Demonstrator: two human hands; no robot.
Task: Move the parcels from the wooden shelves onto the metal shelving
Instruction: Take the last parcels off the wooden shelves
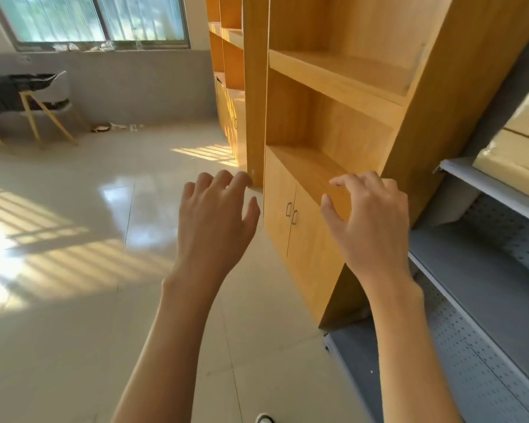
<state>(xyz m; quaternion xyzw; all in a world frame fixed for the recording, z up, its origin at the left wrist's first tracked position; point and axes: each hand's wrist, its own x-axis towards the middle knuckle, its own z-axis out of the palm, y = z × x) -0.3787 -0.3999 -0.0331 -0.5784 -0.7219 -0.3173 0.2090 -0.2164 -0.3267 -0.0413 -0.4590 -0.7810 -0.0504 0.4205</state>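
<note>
Both my hands are raised in front of the wooden shelves [333, 123] and hold nothing. My left hand [216, 218] hovers over the floor, left of the cabinet, its fingers loosely curled. My right hand [367, 221] is in front of the lowest open shelf, fingers spread and bent. No parcel shows in the near wooden compartments. On the metal shelving [483, 270] at the right, tan parcels [519, 148] wrapped in tape lie on an upper grey shelf.
A second wooden unit [229, 71] stands further back along the wall. Two cabinet doors with small handles [290, 212] are below the open shelves. A chair with yellow legs [43, 108] stands at the far left under the window. Glossy tiled floor stretches to the left.
</note>
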